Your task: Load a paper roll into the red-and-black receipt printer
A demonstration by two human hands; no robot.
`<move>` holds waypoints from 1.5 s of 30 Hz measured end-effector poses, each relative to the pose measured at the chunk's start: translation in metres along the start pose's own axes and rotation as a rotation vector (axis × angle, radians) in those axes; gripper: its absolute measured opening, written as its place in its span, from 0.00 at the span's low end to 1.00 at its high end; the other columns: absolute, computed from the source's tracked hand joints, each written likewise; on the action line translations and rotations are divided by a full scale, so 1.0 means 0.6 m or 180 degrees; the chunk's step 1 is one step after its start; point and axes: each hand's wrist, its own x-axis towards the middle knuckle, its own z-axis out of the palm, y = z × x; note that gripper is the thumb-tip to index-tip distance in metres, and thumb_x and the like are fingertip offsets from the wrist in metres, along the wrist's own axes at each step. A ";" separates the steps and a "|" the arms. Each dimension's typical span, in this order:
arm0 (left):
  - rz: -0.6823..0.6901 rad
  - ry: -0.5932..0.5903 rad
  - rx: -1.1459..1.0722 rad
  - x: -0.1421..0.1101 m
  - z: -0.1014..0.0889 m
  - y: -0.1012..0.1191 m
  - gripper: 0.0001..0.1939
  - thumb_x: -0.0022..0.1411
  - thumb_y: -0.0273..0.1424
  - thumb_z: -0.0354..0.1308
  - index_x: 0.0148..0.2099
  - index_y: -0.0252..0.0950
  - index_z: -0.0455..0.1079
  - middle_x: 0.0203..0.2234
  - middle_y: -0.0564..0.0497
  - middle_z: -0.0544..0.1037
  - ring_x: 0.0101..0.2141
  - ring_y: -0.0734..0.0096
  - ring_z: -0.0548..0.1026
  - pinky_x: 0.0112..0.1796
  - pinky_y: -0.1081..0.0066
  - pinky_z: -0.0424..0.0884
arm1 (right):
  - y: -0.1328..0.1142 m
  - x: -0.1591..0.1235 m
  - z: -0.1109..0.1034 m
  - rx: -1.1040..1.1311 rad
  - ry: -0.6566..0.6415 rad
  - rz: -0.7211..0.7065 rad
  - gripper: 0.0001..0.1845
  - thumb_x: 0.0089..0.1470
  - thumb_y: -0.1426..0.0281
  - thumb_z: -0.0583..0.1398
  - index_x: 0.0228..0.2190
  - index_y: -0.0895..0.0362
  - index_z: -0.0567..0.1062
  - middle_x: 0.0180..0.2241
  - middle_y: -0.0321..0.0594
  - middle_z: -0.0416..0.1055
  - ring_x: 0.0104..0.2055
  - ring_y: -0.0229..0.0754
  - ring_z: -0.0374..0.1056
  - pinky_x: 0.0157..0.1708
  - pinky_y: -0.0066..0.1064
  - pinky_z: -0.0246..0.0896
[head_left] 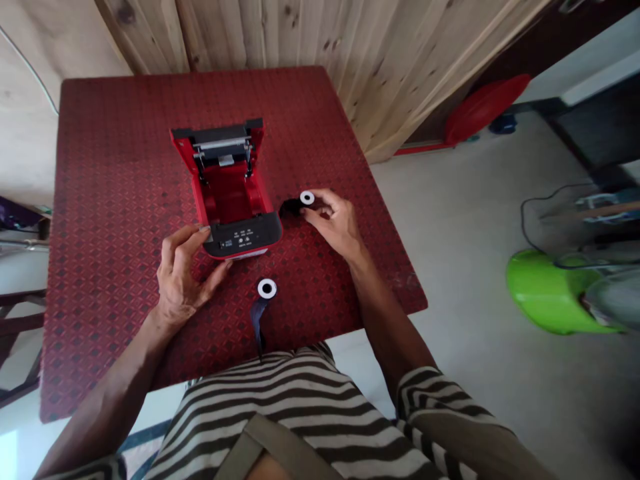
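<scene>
A red and black printer (240,230) stands on the table with its lid (223,147) raised, so its red inside shows. My left hand (183,273) grips the printer's near left corner, fingers on the black front panel and thumb along the front face. To the right of the printer, my right hand (335,220) pinches a small roll with a white core (307,198) between thumb and fingers. A black strip trails from that roll towards the printer. Nearer my body lies a second white-cored roll (267,289), its dark strip hanging towards the table edge.
The table (115,153) has a red patterned cover and meets a wooden plank wall (280,33) at the back. On the floor to the right are a green tub (543,293) with things in it, a cable, and a red object (485,110) by the doorway.
</scene>
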 end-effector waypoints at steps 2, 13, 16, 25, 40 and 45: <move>-0.0041 -0.0058 -0.0064 0.001 -0.001 -0.001 0.33 0.66 0.45 0.69 0.66 0.39 0.64 0.55 0.43 0.76 0.57 0.55 0.78 0.57 0.53 0.81 | -0.011 -0.011 -0.009 -0.0093 0.0035 -0.0064 0.25 0.53 0.64 0.68 0.53 0.52 0.78 0.49 0.42 0.82 0.42 0.45 0.78 0.42 0.39 0.75; -0.0109 -0.0110 0.0006 -0.001 0.000 0.002 0.32 0.67 0.44 0.68 0.67 0.43 0.62 0.56 0.44 0.75 0.57 0.55 0.77 0.58 0.51 0.80 | -0.128 -0.187 0.011 0.0025 -0.1201 -0.0317 0.19 0.59 0.70 0.70 0.52 0.49 0.80 0.52 0.42 0.82 0.47 0.44 0.80 0.48 0.41 0.78; -0.0196 -0.0168 -0.0033 -0.004 0.001 0.001 0.34 0.66 0.44 0.69 0.67 0.42 0.62 0.55 0.41 0.75 0.57 0.54 0.77 0.58 0.52 0.79 | -0.114 -0.196 0.054 0.0023 -0.1218 -0.0483 0.23 0.61 0.74 0.68 0.56 0.49 0.78 0.56 0.44 0.80 0.59 0.48 0.76 0.61 0.52 0.72; -0.0108 -0.0089 -0.0172 -0.006 0.003 0.003 0.35 0.65 0.40 0.70 0.69 0.41 0.62 0.58 0.43 0.75 0.58 0.56 0.76 0.60 0.56 0.76 | -0.206 -0.139 -0.023 -0.0024 -0.1506 -0.1161 0.17 0.64 0.71 0.66 0.54 0.52 0.76 0.51 0.43 0.81 0.54 0.46 0.77 0.56 0.43 0.75; -0.0120 -0.0121 -0.0224 -0.009 0.003 0.012 0.36 0.67 0.36 0.69 0.71 0.40 0.59 0.57 0.40 0.75 0.57 0.58 0.77 0.56 0.61 0.81 | -0.263 0.077 0.095 -0.2851 -0.1871 -0.1743 0.14 0.67 0.81 0.55 0.47 0.61 0.79 0.41 0.49 0.79 0.45 0.48 0.74 0.44 0.36 0.66; -0.0135 -0.0146 -0.0249 -0.013 0.005 0.011 0.39 0.66 0.35 0.70 0.73 0.39 0.58 0.58 0.39 0.74 0.58 0.57 0.76 0.58 0.60 0.80 | -0.274 0.095 0.104 -0.3081 -0.2297 -0.1325 0.12 0.66 0.79 0.59 0.47 0.62 0.80 0.43 0.53 0.81 0.43 0.50 0.76 0.42 0.37 0.65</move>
